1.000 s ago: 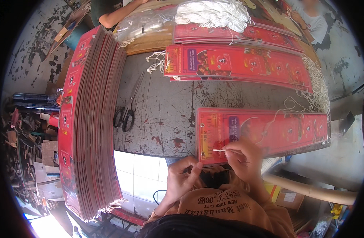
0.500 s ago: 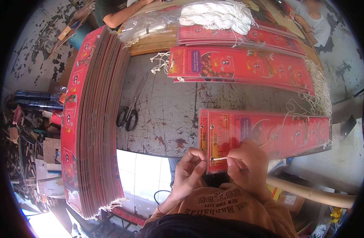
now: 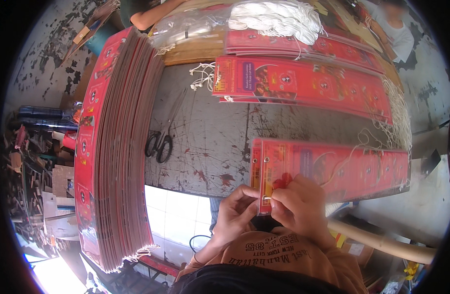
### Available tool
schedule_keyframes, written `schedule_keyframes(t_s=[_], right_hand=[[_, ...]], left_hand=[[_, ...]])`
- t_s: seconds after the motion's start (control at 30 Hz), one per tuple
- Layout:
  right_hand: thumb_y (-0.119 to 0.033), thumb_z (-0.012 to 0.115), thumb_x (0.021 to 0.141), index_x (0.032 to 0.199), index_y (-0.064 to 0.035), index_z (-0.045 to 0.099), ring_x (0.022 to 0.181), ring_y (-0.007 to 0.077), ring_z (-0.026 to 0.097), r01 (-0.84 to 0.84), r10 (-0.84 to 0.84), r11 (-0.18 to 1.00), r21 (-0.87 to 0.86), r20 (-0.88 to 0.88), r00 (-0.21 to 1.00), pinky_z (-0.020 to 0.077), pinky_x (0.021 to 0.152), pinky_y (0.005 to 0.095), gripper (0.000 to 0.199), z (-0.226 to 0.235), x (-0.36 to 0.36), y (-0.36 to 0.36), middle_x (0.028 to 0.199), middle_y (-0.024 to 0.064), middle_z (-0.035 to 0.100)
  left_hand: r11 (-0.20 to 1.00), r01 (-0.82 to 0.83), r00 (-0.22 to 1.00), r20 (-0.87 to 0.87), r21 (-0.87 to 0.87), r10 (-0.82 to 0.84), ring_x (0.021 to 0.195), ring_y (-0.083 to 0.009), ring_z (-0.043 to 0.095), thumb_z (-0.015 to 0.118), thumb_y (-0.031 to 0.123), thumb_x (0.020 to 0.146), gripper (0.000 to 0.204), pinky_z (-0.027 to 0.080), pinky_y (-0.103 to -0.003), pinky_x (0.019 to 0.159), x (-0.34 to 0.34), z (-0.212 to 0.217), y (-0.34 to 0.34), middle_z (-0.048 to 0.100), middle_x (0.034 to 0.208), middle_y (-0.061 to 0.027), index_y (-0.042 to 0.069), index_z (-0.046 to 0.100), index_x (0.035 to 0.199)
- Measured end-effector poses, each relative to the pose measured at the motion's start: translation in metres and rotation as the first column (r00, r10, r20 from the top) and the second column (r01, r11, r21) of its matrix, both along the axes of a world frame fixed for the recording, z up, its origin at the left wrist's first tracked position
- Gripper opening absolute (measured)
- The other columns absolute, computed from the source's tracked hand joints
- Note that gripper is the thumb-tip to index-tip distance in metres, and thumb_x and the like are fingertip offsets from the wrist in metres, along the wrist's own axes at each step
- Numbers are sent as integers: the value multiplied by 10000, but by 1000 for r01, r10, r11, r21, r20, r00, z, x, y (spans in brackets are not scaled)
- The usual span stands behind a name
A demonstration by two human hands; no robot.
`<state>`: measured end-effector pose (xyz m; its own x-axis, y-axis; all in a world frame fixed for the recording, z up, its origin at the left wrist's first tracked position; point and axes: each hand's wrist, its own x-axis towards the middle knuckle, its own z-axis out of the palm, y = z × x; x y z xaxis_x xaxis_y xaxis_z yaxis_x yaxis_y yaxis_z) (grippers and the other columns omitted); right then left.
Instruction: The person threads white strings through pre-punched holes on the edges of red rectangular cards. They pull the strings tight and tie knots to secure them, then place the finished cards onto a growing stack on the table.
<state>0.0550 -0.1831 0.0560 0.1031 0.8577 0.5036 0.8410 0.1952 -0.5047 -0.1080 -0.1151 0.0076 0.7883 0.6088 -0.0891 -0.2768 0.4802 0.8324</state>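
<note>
A long red printed board (image 3: 367,169) in clear plastic lies on another like it at the table's near right edge. My left hand (image 3: 236,211) is closed at the board's lower left edge, thumb and forefinger pinching it; whether it also holds cord behind is hidden. My right hand (image 3: 301,202), slightly blurred, pinches a white cord (image 3: 267,198) right at the lower eyelet near that edge. Only a short bit of cord shows between fingertips and board. The upper eyelet (image 3: 267,159) has no cord in it. A loose length of cord trails across the board's face.
Black-handled scissors (image 3: 159,146) lie on the scratched grey table (image 3: 200,127). At left stands a tall stack of boards (image 3: 119,157). More corded red boards (image 3: 308,81) and a white cord bundle (image 3: 276,19) are at the back. Two other people (image 3: 394,34) (image 3: 158,14) are across the table.
My right hand has moved left, its fingertips now close against the eyelet, so less cord shows between them. The left hand keeps its pinch. The whole view has shifted slightly.
</note>
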Motion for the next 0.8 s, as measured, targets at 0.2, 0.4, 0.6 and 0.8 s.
schedule_keyframes(t_s=[0.2, 0.4, 0.6, 0.8], right_hand=[[-320, 729, 698, 928, -96, 593, 608, 158, 508, -71, 82, 989, -129, 84, 993, 409, 476, 287, 349, 7, 2, 5, 663, -1, 439], [-272, 658, 744, 1078, -74, 584, 711, 128, 541, -82, 158, 959, -272, 274, 949, 447, 495, 236, 396, -1, -3, 8, 748, 1, 468], [-163, 620, 722, 1063, -62, 582, 719, 127, 540, -143, 192, 969, -201, 250, 949, 453, 488, 232, 358, -10, -12, 14, 742, 8, 468], [-133, 641, 695, 946, -66, 576, 697, 124, 535, -103, 148, 980, -171, 276, 950, 455, 486, 230, 267, -26, -9, 19, 707, -4, 456]], left_hand=[[987, -89, 995, -64, -133, 81, 936, -129, 582, 460, 14, 944, 108, 467, -275, 821, -4, 1, 4, 609, 998, -114, -3, 461, 1051], [976, -217, 974, -76, -30, 214, 870, -137, 585, 439, 31, 944, 116, 461, -264, 782, -13, -2, 7, 616, 972, -126, 22, 409, 1056], [906, -380, 900, -153, 186, 408, 788, -162, 616, 456, 60, 930, 81, 473, -274, 736, -26, -1, 16, 651, 895, -153, 22, 422, 993], [502, -835, 522, 36, 226, 852, 696, -151, 577, 416, 163, 968, 111, 475, -292, 675, -25, -2, 36, 620, 811, -103, 60, 456, 958]])
